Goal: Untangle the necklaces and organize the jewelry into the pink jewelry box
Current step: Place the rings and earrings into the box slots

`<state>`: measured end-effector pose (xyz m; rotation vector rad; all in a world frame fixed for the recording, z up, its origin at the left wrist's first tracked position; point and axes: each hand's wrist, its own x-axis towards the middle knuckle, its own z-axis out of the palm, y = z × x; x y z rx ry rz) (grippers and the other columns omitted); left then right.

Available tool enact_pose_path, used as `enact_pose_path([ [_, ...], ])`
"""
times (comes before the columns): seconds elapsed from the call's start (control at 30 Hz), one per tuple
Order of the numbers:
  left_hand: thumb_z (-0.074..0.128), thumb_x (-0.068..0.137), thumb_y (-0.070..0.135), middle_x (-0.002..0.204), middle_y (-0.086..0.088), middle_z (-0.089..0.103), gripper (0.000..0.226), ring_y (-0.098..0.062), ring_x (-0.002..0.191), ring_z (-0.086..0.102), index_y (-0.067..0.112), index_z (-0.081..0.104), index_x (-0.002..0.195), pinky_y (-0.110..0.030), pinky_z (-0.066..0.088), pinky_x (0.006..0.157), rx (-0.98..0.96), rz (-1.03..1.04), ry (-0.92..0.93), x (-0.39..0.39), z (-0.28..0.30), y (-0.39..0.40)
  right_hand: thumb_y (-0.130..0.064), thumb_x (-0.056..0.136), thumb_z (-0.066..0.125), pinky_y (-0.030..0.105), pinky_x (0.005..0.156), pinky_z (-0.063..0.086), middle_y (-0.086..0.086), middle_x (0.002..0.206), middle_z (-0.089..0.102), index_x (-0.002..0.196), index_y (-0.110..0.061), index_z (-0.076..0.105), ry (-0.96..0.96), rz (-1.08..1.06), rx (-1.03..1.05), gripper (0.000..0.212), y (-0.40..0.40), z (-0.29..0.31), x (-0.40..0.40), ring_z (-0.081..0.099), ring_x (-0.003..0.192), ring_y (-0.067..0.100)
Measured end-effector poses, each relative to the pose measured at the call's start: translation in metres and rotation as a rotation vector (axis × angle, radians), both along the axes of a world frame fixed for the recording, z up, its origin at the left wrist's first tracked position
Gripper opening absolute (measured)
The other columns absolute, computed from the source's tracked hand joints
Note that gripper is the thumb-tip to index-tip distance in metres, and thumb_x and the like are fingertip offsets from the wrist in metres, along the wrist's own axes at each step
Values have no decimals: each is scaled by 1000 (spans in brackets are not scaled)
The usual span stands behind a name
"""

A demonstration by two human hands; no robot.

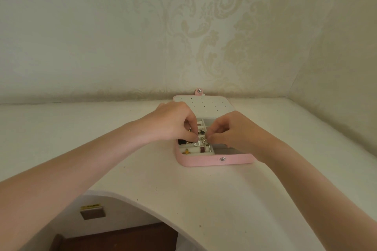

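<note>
Both hands, left (175,123) and right (230,130), pinch a light, snaggy chain (204,141) over box (216,161); hold near clasp.

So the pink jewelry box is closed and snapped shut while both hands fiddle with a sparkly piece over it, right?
Not quite. The head view shows the pink jewelry box lying open, its lid flat against the wall and the compartments exposed. The rest holds: the left hand and right hand both work a sparkly piece over it.

Bare forearms (98,161), no sleeves, rings or watch.
</note>
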<state>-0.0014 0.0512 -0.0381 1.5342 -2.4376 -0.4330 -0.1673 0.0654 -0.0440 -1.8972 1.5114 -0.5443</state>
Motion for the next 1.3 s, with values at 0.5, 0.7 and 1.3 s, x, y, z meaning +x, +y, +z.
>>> enact_pose_path([
  [0.5, 68, 80, 26, 64, 10, 53, 8, 9, 55, 45, 28, 73, 85, -16, 24, 49, -6, -30, 66, -7, -6, -2, -7, 77, 70, 19, 59, 40, 3, 69, 59, 67, -22, 68, 27, 113, 30, 19, -1, 5, -4, 47, 56, 9],
  [0.7, 69, 78, 21, 52, 14, 55, 6, 7, 44, 46, 25, 71, 74, -7, 31, 45, 47, -19, 114, -8, -5, -7, -15, 75, 74, 26, 62, 37, 4, 67, 58, 71, -15, 72, -15, 92, 0, 4, -1, 2, -4, 44, 57, 11],
  [1.3, 70, 78, 22, 56, 13, 54, 13, 8, 48, 47, 31, 66, 69, -8, 31, 47, 37, -6, 143, -6, -4, -7, -9, 78, 70, 18, 53, 37, 4, 63, 55, 67, -17, 68, -31, 118, 18, 14, -1, 5, -4, 41, 43, 3],
])
